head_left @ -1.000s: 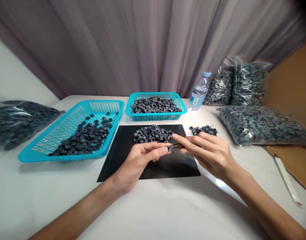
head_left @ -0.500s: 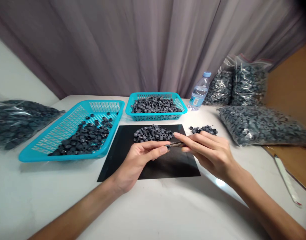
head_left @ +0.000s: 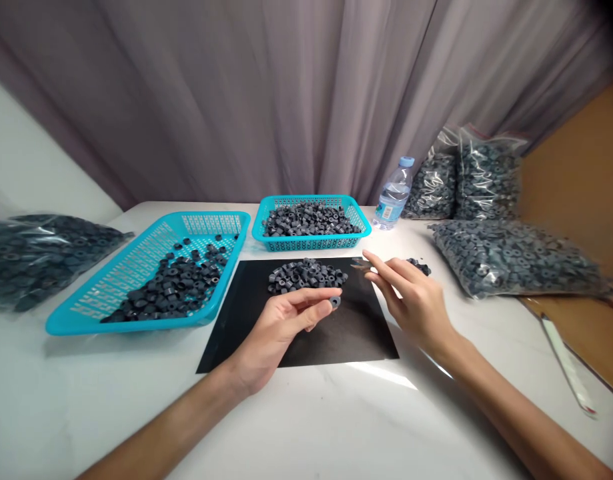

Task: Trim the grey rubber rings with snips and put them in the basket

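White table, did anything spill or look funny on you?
Maybe: a little pile of gray pieces lies loose on the white table, off the black mat where the big pile sits. The right hand partly hides it. I can't tell whether it spilled.

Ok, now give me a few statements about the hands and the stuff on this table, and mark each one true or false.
The left hand holds a small grey ring in its fingertips. True.
The right hand is empty. False: it holds a thin pointed tool.
A pile of dark rings sits on the black mat. True.
The water bottle lies on its side. False: it stands upright.
The far blue basket has nothing in it. False: it holds a heap of dark rings.
A clear bag full of dark pieces lies left of the near blue basket. True.
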The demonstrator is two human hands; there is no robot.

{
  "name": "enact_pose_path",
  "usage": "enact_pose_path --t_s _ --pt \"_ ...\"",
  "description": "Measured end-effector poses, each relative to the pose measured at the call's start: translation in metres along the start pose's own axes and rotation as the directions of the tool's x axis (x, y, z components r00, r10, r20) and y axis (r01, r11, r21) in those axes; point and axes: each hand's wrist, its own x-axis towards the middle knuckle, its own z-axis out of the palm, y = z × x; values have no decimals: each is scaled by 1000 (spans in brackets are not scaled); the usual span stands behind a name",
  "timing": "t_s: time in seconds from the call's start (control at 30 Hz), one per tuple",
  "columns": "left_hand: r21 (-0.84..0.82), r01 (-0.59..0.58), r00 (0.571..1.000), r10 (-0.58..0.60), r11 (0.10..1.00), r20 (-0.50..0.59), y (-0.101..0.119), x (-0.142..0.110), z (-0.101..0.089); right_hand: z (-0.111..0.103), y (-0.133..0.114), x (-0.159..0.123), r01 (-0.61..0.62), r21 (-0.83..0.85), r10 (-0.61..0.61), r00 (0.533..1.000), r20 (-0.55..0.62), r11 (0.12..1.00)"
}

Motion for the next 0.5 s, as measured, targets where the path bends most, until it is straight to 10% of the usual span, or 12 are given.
enact_pose_path --t_s 0.37,0.5 --pt "199 -110 994 103 974 47 0 -5 -1 19 1 -8 -78 -76 88 986 145 994" --pt "698 -398 894 421 595 151 20 -5 -18 28 -1 -12 -116 -35 121 966 230 993"
